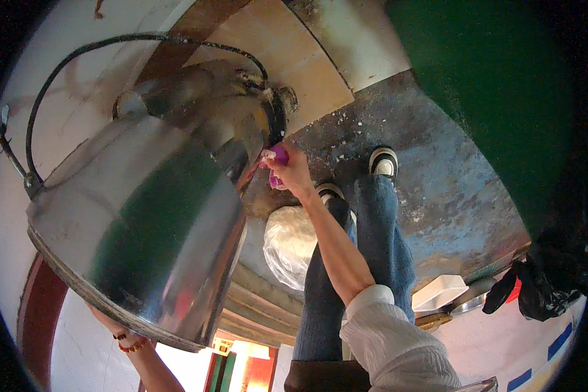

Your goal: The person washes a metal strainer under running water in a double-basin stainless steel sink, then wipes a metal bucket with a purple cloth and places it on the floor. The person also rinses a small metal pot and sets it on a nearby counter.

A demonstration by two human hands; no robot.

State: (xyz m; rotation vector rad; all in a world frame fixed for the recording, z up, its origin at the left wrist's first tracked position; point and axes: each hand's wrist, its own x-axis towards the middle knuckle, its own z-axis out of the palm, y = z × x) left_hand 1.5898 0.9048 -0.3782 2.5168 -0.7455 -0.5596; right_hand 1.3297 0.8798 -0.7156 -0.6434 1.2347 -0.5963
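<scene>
A large polished metal housing [166, 206], apparently of a machine, fills the left side, with pale residue around its narrower upper end. My right hand [294, 169] grips a bunched purple cloth or sponge [278, 156] against the housing's right edge, near a black collar [276, 115]. White bits cling to the purple thing. At the lower left, my left hand [100, 316] reaches behind the housing's wide rim [112, 306]. Its fingers are hidden there, so I cannot tell whether they hold the rim. Beaded bracelets [130, 342] circle that wrist.
A black cable [78, 51] loops over the housing. Tan boards [279, 59] lie beyond it. White crumbs dot the worn floor [451, 157]. Beside my legs sits a clear plastic bag [289, 240] with pale contents. A white tub [438, 292] and a black bag [544, 289] are at right.
</scene>
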